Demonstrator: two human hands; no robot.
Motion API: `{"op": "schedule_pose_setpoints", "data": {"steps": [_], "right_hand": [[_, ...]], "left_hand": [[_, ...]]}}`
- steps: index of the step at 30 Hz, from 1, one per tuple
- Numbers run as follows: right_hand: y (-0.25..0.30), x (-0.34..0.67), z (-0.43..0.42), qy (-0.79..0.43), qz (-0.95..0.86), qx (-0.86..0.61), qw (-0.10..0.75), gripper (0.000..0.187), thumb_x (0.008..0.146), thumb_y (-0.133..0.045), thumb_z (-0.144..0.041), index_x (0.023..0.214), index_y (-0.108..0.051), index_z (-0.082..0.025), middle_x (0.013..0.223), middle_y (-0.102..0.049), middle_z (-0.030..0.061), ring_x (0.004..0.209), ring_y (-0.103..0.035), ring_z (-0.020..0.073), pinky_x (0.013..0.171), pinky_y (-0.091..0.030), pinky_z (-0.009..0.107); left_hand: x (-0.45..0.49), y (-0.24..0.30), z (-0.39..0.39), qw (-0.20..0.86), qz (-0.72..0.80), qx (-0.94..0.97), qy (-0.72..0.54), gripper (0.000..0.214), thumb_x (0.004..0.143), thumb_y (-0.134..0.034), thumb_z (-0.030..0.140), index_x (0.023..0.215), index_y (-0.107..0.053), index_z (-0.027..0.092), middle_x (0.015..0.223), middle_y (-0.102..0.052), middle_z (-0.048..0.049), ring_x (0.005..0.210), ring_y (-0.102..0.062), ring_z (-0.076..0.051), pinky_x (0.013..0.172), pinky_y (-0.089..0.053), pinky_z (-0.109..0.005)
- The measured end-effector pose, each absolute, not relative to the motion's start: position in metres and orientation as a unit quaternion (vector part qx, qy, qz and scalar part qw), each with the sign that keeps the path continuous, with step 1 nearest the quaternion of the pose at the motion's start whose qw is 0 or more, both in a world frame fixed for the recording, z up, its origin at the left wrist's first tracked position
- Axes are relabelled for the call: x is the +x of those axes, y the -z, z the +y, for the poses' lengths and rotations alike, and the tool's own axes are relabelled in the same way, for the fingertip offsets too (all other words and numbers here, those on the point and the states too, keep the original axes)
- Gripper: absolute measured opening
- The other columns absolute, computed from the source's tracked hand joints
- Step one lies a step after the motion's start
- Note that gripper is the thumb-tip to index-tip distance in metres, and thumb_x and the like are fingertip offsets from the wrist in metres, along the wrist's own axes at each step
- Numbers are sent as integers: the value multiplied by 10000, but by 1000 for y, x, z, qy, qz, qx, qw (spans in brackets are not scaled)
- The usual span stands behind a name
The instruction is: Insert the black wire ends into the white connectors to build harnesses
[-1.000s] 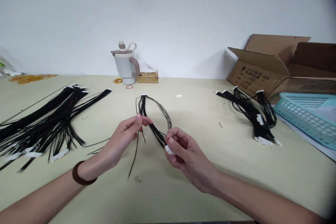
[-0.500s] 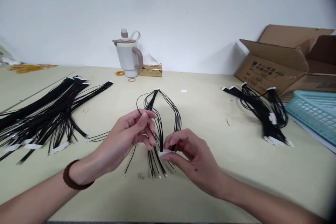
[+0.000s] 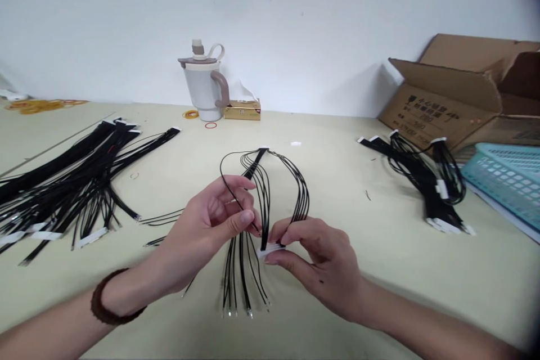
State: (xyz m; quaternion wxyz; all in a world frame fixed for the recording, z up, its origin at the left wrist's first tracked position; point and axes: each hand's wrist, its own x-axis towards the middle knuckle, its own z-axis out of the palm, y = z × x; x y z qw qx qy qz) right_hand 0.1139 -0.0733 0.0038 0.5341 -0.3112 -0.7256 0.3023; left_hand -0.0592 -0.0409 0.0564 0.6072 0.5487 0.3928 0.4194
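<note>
My right hand (image 3: pixel 318 259) pinches a white connector housing (image 3: pixel 270 250) between thumb and fingers. Several black wires (image 3: pixel 300 194) run from that housing in loops up to a second white connector (image 3: pixel 264 148) lying farther back on the table. My left hand (image 3: pixel 223 216) is closed on a single black wire (image 3: pixel 238 199), its tip close to the left end of the housing. Loose black wires (image 3: pixel 242 275) with bare metal terminals hang below and between my hands. Part of the bundle is hidden behind my left fingers.
A pile of black wire harnesses (image 3: pixel 93 174) lies at left, more harnesses (image 3: pixel 422 185) at right. Behind stand a lidded tumbler (image 3: pixel 202 90) and a small gold tissue box (image 3: pixel 242 110). An open cardboard box (image 3: pixel 439 107) and a teal basket (image 3: pixel 489 180) occupy the right side.
The held wire's tip has come nearer the housing's left end. The harness's far connector has shifted right, and the loose wire ends sit lower in view.
</note>
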Motion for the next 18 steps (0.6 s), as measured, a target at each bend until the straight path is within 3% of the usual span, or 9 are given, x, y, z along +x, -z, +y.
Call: {"op": "schedule_pose_setpoints", "data": {"steps": [9,18], "right_hand": [[-5,114,-73,-296,-721,-307,545,236,748,-644,-109,896,-515,-240,832,-652,1,741,-626,97,661,-534,222],[-5,114,-73,-291,-731,-308,535,207,751,-646,-128,889,-532,-230,826,-662,16,731,-633,112,656,-545,245]], "left_hand": [[-58,-56,-42,603,387,549,-430,290,691,-649,123,948,-542,204,710,-570,22,587,-567,-99,578,-467,-220],[-56,-54,-45,592,422,510,-460,328,570,-700,28,849,-607,172,659,-611,10,530,-571,-104,527,-470,-218]]}}
